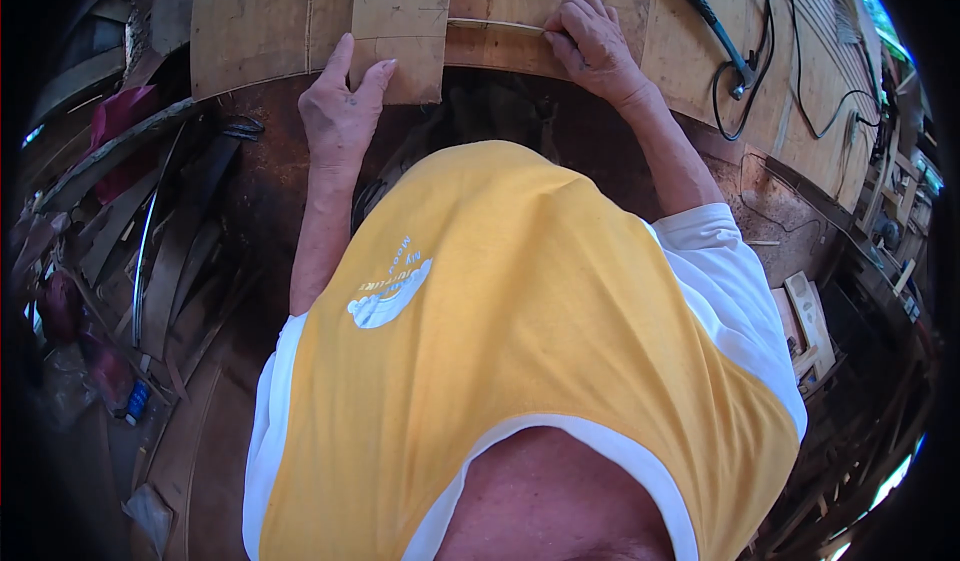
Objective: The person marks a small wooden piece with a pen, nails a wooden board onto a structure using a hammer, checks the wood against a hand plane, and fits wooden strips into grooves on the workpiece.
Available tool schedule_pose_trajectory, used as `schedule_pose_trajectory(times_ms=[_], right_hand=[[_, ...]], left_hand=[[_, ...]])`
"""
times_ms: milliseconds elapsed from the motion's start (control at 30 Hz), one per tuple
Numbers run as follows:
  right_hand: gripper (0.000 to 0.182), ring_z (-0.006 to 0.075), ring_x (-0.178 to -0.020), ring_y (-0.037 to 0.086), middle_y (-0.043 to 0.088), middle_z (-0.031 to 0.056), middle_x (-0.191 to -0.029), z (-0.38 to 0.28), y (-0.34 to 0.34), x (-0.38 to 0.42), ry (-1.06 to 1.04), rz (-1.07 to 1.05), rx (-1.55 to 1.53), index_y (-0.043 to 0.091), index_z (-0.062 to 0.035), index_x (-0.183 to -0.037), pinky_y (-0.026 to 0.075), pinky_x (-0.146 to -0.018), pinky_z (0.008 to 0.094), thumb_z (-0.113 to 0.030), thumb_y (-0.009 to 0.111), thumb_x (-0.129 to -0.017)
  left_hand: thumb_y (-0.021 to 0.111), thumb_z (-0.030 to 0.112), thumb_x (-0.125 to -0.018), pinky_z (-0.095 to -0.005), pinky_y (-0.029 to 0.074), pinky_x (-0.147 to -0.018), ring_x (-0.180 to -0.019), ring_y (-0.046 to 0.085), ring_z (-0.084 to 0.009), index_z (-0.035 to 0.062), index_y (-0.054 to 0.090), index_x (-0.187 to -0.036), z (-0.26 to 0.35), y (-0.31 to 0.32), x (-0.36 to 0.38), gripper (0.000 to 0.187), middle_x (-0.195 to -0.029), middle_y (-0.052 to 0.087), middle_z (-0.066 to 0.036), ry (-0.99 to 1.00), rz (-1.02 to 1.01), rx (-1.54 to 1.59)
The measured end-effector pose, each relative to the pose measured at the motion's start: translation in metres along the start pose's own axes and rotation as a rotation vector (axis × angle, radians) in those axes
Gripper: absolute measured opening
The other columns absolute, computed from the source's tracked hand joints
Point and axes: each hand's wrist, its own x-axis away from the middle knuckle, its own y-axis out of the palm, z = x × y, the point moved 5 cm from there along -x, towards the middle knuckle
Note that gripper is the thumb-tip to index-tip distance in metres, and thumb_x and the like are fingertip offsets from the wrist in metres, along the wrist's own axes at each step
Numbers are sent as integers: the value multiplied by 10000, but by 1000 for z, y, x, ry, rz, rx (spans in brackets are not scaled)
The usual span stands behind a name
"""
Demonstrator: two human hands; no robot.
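My left hand (340, 106) rests at the near edge of the bench, index finger and thumb spread apart. Its thumb touches a short wooden board (405, 21) that lies on the bench and juts past the front edge; the other fingers are folded or hidden. A thin dark line crosses this board. To the right, my right hand (595, 46) is closed, pinching the end of a thin pale strip (497, 25). The strip lies along the bench top and reaches to the board's right side. What it is made of cannot be told.
A hammer (715, 26) with a teal handle lies on the wooden bench top (255, 21) at the right, beside a looped black cable (795, 51). Scrap wood strips (185, 241) crowd the left side. Wood offcuts (810, 321) lie at lower right.
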Motion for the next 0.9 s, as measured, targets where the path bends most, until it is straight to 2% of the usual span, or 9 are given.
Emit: schedule_pose_trajectory(times_ms=[200,267,400,600,700,900], right_hand=[[132,317,-1031,557,593,82,-972,-3,-1,-1,14,-7,-5,602,-99,-981,414,-953,419,-76,693,-888],[136,310,-1037,553,600,67,-983,0,0,0,10,-13,-2,602,-117,-980,405,-928,437,-103,698,-885],[133,311,-1034,547,596,66,-988,0,2,1,5,-8,17,599,-123,-977,401,-905,445,-118,695,-885],[115,339,-1020,552,591,104,-972,-10,1,4,38,1,27,603,-85,-976,422,-939,430,-66,677,-890],[138,324,-1042,543,591,84,-1005,-3,4,5,-2,2,36,593,-112,-988,408,-904,452,-111,682,-882],[153,328,-1056,542,598,84,-1018,-3,2,3,-6,-39,22,587,-113,-1006,412,-909,453,-106,680,-884]], left_hand=[[849,286,-854,-344,566,-929,-1057,751,-254,-75,596,-1380,-3,2,-1,687,-1173,733,-274,-13,-5,32],[852,280,-851,-342,565,-931,-1056,749,-248,-74,597,-1381,4,-1,0,687,-1172,735,-271,-15,-4,26],[853,280,-850,-344,565,-936,-1063,747,-246,-71,597,-1382,-8,4,-2,687,-1170,737,-269,1,16,56],[854,288,-848,-344,565,-935,-1061,748,-249,-70,594,-1386,-9,4,-2,696,-1164,736,-276,4,16,57],[853,288,-849,-343,565,-933,-1054,749,-250,-75,593,-1384,-6,3,-2,697,-1160,736,-277,24,20,49],[852,286,-850,-342,564,-933,-1057,747,-250,-87,591,-1379,-4,2,-1,698,-1168,736,-273,29,5,69]])
